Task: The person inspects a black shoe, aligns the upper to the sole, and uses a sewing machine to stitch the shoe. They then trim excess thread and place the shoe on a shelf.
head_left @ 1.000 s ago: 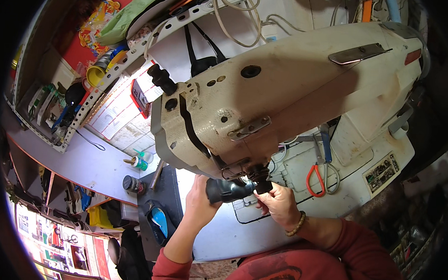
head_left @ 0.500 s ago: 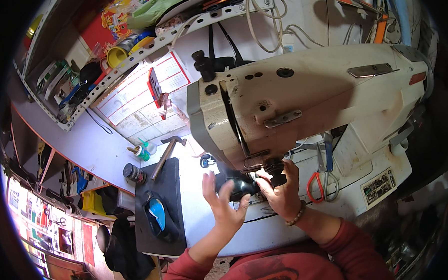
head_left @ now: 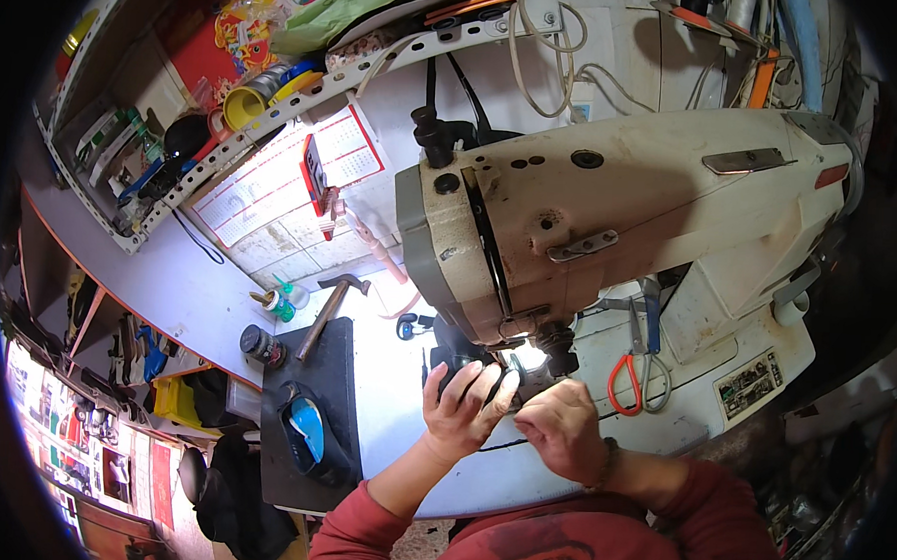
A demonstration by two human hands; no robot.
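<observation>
Aligning black material at the sewing machine seems underway, needing steadiness next. Toward the table's front edge, left hand spread, right hand curled; grips unclear.

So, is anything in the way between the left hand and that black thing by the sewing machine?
Nothing visible is. The left hand is right by the black thing, its fingers overlapping it in this view. The sewing machine isn't between them. Whether they touch, I can't tell.

The left hand points away from the body, loosely spread; the right hand (just beside it) curls inward.
</observation>
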